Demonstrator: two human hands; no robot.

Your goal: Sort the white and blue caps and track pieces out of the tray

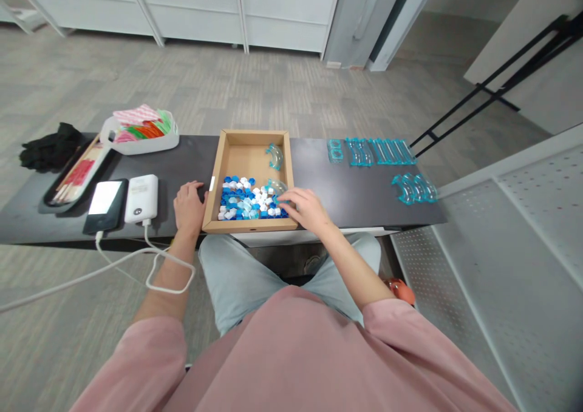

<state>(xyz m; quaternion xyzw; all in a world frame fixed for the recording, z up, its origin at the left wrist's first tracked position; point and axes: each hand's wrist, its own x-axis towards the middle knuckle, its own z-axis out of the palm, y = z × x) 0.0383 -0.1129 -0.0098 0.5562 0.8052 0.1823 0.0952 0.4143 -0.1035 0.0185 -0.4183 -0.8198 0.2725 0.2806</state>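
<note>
My right hand (304, 208) reaches over the right wall of a shallow cardboard box (255, 226). Its bent fingers close at the edge of a clear curved plastic piece (277, 186) with teal ends, lying by the right wall; the fingertips partly hide the grip. Around it, blue, light blue and white hexagonal pieces (243, 201) fill the box's near half. Farther back inside sits a second clear curved piece (274, 157). On the tabletop just left of the box, my left hand (188, 206) lies with fingers stretched out, holding nothing, its thumb toward the box wall.
Teal-ended clear pieces stand in rows (380, 151) at the right, with curved ones (414, 189) nearer. Leftward on the dark table (337, 199) are a phone (106, 206), a cabled white power bank (141, 199), a white basket (152, 145), a black tray (50, 204) and black cloth (51, 147).
</note>
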